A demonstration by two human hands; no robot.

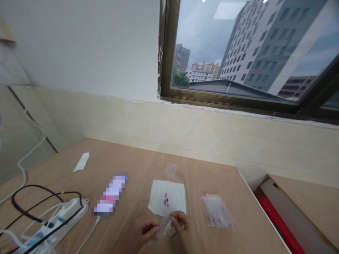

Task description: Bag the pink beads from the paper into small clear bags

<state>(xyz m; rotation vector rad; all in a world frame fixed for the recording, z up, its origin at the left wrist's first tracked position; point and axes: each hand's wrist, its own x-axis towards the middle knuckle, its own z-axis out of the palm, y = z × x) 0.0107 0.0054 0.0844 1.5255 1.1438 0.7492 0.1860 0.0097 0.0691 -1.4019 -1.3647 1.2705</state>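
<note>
Between my two hands is a small clear plastic bag (166,227), low in the view near the front of the table. My left hand (144,233) pinches its left side, and my right hand (180,225) grips its upper right edge between thumb and fingers. Just beyond them lies a white paper sheet (156,192), with several small pink pieces (165,199) and a darker one near its middle. Behind the paper, another clear bag (171,170) rests flat. To the right of my right hand is a stack of clear bags (217,211) with pinkish edges.
A phone with a blurred screen (111,195) lies left of the paper, its white cable running forward. A power strip (66,215) with tangled black and white cords takes up the left side. A white paper scrap (82,162) lies farther back. A wall and window frame (165,70) stand behind the wooden table (137,158).
</note>
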